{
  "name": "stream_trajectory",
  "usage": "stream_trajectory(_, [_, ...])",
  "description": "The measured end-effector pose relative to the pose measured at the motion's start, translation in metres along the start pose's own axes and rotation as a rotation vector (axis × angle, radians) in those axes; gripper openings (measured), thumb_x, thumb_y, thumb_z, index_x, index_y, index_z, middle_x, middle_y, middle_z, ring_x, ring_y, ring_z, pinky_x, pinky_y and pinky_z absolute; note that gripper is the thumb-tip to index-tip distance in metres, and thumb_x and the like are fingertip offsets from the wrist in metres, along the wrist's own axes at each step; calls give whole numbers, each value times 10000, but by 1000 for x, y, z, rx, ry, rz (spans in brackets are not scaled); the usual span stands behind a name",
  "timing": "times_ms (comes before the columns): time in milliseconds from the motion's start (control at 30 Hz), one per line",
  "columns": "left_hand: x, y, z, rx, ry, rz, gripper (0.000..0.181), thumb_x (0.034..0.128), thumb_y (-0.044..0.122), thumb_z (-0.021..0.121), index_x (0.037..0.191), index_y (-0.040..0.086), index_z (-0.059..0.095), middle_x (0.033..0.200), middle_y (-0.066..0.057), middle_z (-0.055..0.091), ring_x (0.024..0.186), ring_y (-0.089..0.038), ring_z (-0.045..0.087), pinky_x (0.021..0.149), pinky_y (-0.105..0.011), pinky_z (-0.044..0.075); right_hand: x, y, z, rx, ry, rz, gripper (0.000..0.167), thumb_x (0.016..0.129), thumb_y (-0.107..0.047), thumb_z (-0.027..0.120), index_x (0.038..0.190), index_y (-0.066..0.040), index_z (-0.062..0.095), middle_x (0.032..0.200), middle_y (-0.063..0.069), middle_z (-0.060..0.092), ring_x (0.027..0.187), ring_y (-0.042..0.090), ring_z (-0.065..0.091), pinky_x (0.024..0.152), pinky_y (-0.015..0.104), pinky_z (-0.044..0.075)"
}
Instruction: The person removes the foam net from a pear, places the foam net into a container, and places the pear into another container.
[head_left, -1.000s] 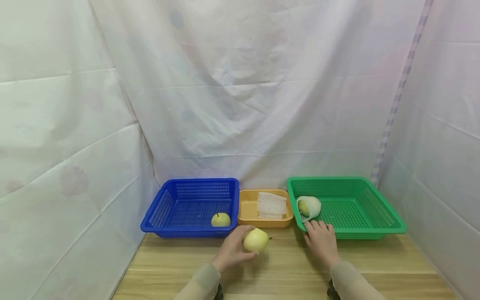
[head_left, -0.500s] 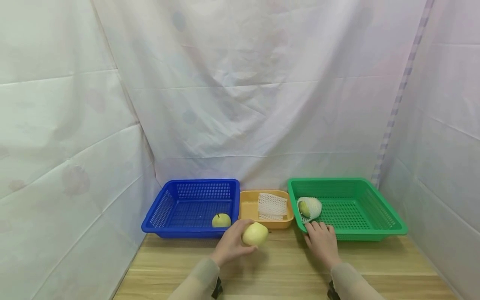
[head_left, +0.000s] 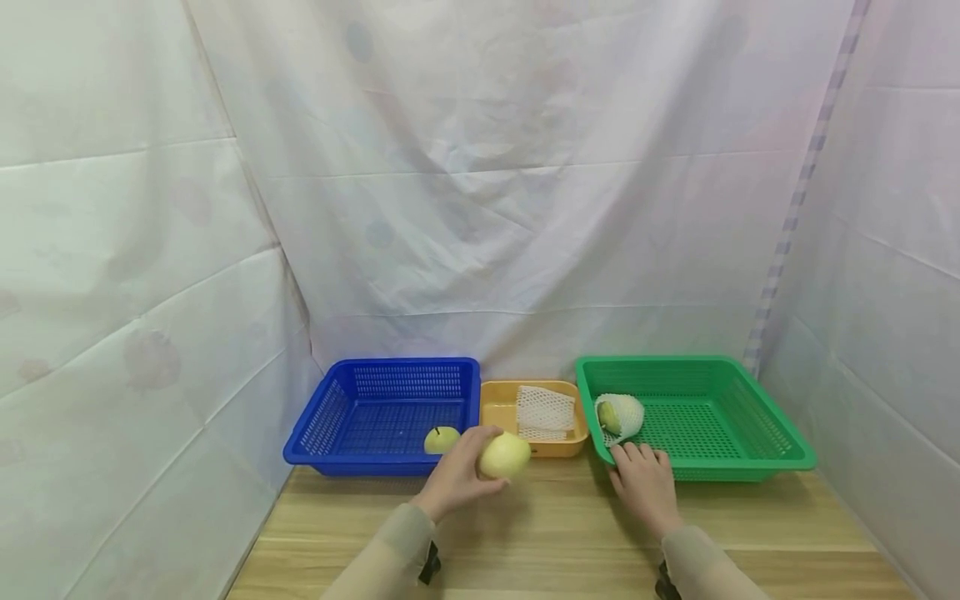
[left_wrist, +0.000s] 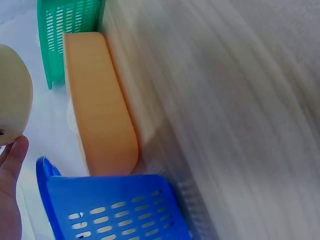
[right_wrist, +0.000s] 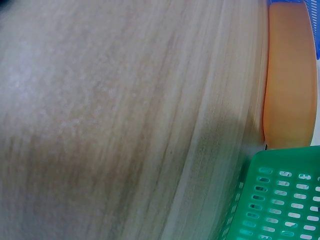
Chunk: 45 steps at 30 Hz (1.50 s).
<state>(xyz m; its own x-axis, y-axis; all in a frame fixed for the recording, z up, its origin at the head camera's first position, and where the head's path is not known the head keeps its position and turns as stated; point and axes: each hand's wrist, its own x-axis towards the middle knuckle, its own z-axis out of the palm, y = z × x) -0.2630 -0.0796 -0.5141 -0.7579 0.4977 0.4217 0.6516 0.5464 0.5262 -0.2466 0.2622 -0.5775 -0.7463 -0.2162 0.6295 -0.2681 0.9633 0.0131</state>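
Observation:
My left hand [head_left: 459,477] grips a pale yellow pear [head_left: 506,455] from its left side, above the table just in front of the yellow tray [head_left: 495,450]. In the left wrist view the same pear [left_wrist: 14,95] shows at the left edge, fingers touching its underside. My right hand [head_left: 647,485] rests with its fingertips over the front left rim of the green basket [head_left: 750,463]. Just beyond those fingertips, inside that basket, lies a pear in a white foam net [head_left: 627,415]. Another bare pear [head_left: 441,439] sits in the front right corner of the blue basket [head_left: 360,459], partly hidden.
White foam nets [head_left: 545,410] lie in the yellow tray, which stands between the two larger baskets. All three containers stand in a row on the wooden table [head_left: 570,533]. White cloth [head_left: 480,250] hangs behind and on both sides.
My left hand has lifted the pear and carried it slightly left and away from me, toward the blue basket's right front corner. The right hand has stayed at the green rim.

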Motion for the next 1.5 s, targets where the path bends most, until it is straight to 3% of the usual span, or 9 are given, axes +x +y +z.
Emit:
stream_trajectory(600, [15, -8, -25, 73, 20, 19, 731, 773, 386, 799, 1384, 185, 451, 1321, -25, 508, 1146, -195, 529, 863, -391, 506, 0, -1, 0, 0, -12, 1, 357, 719, -217, 845, 981, -123, 621, 877, 47, 597, 804, 279, 529, 717, 475, 377])
stream_trajectory(1067, [25, -23, -51, 74, 109, -14, 739, 744, 306, 844, 1372, 213, 465, 1314, -34, 515, 1107, -211, 554, 832, -395, 513, -1, 2, 3, -8, 43, -18, 375, 697, -215, 853, 974, -125, 616, 865, 47, 589, 795, 279, 526, 707, 472, 375])
stream_trajectory(1500, [31, -31, -68, 90, 128, -47, 815, 758, 341, 828, 1444, 202, 411, 1345, -63, 503, 1142, -241, 542, 839, -419, 513, -1, 1, 4, -1, 22, -6, 380, 702, -217, 850, 994, -122, 624, 875, 50, 598, 806, 280, 531, 716, 481, 374])
